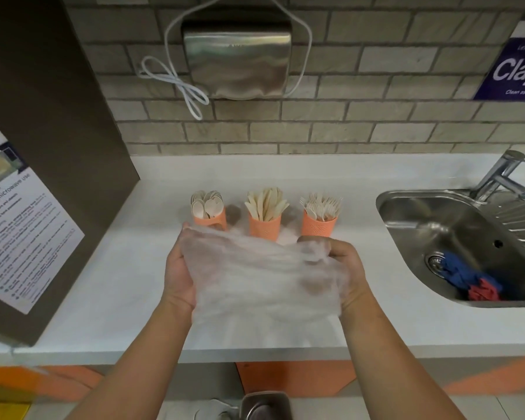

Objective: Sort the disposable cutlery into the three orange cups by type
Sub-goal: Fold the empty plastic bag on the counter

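Between the two grips, a clear plastic bag (pixel 255 277) is stretched above the white tabletop (pixel 119 283). The left grip (pixel 179 277) grasps the bag's left edge, with its fingers curled up behind the film. The right grip (pixel 349 274) is clenched round a bunched handful of the bag's right edge. The film is blurred, so I cannot tell whether anything lies inside it.

Just beyond the grips, three orange cups stand upright in a row on the tabletop, apart from one another. The left cup (pixel 209 221), beyond the left grip, holds the spoons (pixel 206 201), bowls up. The middle cup (pixel 264 227), beyond the gap between the grips, holds the knives (pixel 265 201). The right cup (pixel 317 227), just beyond the right grip's knuckles, holds the forks (pixel 322 204), tines up. The bag's upper edge covers the feet of the left and middle cups.

Well to the right of the right grip, a steel sink (pixel 437 225) is set into the tabletop. It holds a blue cloth (pixel 464 274) and a red cloth (pixel 482 292) near the drain, with a tap (pixel 500 174) behind. To the left of the left grip stands a brown panel bearing a printed notice (pixel 22 219) on microwave use. Far beyond the cups, a steel box (pixel 237 62) hangs on the brick wall, with a looped white cable (pixel 176 80) round it.
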{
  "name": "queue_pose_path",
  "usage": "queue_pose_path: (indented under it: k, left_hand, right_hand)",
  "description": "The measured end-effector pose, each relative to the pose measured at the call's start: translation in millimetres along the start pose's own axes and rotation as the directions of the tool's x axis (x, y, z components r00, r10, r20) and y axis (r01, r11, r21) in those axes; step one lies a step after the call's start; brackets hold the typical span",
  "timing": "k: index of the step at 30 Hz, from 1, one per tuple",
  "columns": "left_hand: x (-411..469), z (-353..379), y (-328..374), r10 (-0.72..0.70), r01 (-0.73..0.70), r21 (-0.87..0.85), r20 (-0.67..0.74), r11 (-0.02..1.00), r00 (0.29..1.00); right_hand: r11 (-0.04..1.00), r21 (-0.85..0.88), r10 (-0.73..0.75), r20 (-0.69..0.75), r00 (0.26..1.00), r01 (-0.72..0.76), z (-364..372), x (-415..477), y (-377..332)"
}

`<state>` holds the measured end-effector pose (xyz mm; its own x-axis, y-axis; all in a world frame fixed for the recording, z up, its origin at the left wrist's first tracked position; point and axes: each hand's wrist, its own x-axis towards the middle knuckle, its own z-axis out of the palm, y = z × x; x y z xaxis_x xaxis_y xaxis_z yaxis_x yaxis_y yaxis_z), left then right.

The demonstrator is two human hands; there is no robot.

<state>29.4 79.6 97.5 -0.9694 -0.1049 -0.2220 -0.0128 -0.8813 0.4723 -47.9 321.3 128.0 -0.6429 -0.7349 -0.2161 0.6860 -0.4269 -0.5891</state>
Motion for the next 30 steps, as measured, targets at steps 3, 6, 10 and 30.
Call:
queue_pose_path:
  k: [3,6,10,30]
  left_hand:
    - [1.6,-2.9,-4.3,0.058,-0.057,0.02,-0.049,0.998,0.997]
    - [0.9,-7.4,0.8,0.073,-0.078,-0.071,-0.065,0.994,0.995]
    - [-7.6,2.3,-1.8,0.032,-0.031,0.055,-0.021,0.998,0.999]
    - [-13.7,32.3,42.0,-0.169,0.031,0.956,0.02,0.293,0.985]
  right_hand:
    - [0.999,-0.04,0.013,-0.177,0.984,-0.02,2.7,9.6,-8.5]
    - [0.995,-0.079,-0.077,-0.238,0.968,0.06,-4.0,17.0,-14.3]
    - [0.991,-0.122,0.028,-0.146,0.989,-0.046,-15.9,3.6,-12.0]
    - [0.443,-0.886,-0.109,-0.203,0.973,-0.135,-46.0,-7.6,-48.5]
